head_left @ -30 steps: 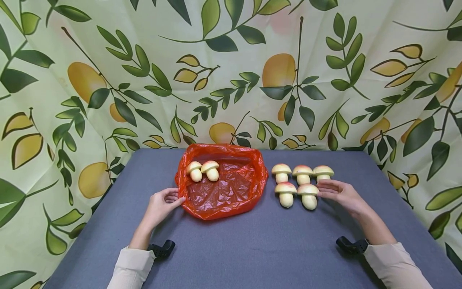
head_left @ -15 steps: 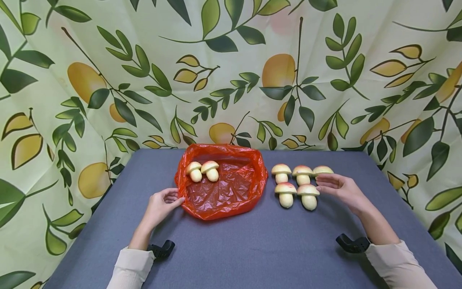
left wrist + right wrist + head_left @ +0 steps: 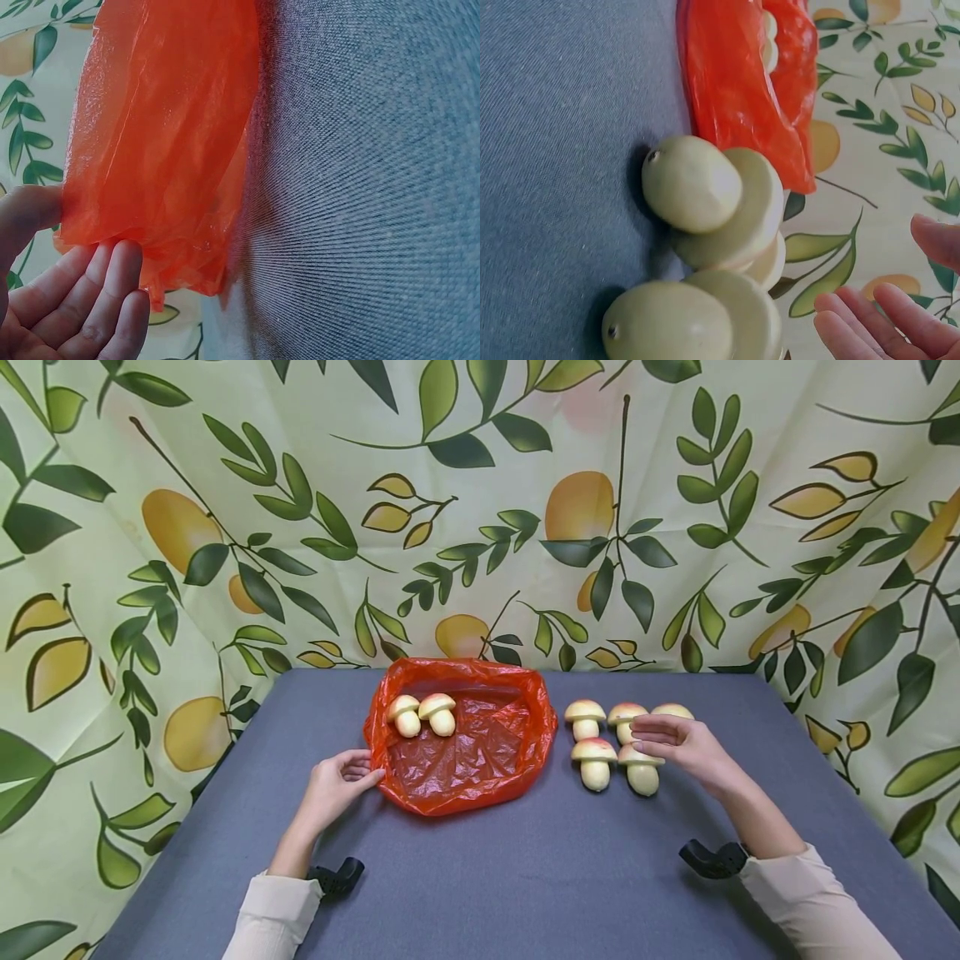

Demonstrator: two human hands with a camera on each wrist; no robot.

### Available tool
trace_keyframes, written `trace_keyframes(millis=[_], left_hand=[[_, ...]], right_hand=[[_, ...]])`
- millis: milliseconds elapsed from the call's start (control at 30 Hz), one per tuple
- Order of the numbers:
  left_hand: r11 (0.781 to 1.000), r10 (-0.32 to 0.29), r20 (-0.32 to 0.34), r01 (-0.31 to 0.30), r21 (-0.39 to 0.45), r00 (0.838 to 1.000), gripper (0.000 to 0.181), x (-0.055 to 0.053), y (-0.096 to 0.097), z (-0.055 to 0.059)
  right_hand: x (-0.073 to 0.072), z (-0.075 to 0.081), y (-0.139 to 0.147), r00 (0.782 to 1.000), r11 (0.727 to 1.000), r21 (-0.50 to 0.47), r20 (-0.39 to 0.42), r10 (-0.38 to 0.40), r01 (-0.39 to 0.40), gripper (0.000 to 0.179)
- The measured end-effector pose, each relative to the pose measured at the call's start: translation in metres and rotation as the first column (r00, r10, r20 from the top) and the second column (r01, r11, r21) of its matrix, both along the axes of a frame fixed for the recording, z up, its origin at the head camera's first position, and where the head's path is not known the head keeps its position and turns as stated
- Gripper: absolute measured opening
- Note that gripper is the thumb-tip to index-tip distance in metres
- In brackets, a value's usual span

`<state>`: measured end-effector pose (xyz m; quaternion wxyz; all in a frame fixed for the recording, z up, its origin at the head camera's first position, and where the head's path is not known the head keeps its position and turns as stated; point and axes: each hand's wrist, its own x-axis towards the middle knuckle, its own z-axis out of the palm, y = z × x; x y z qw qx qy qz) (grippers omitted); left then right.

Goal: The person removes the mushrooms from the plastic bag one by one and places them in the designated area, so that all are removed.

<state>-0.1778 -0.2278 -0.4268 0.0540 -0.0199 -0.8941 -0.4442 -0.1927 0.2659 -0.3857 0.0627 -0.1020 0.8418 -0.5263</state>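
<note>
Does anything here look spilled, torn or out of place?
Nothing stands out. Two cream mushroom-shaped pieces with red-tinged caps sit inside the open red plastic bag, and five similar mushrooms lie in two rows beside it on the grey-blue table. No spill or tear shows.

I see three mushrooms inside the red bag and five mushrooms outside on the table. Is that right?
Not quite: the number inside is wrong. The head view shows two mushrooms inside the red bag, not three. And yes, five mushrooms are outside on the table.
</note>
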Motion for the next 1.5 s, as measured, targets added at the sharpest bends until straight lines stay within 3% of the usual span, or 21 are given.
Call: trace_keyframes(millis=[133, 800, 1267, 1500], left_hand=[[1.0, 0.001, 0.004, -0.001, -0.001, 1.0, 0.034, 0.0, 0.0, 0.0], [1.0, 0.001, 0.017, -0.001, -0.003, 1.0, 0.035, 0.001, 0.0, 0.001], [1.0, 0.012, 0.022, -0.012, -0.005, 1.0, 0.035, 0.001, 0.0, 0.001], [1.0, 0.013, 0.012, -0.013, -0.005, 1.0, 0.034, 0.0, 0.001, 0.0]], right_hand=[[-0.001, 0.003, -0.006, 1.0, 0.998, 0.057, 0.002, -0.013, 0.013, 0.053], [-0.009, 0.002, -0.037, 0.994, 0.991, -0.084, 0.027, 0.103, -0.101, 0.05], [-0.016, -0.001, -0.068, 0.98, 0.977, -0.121, 0.073, 0.182, -0.173, 0.051], [-0.02, -0.001, -0.084, 0.981, 0.98, -0.113, 0.085, 0.176, -0.166, 0.052]])
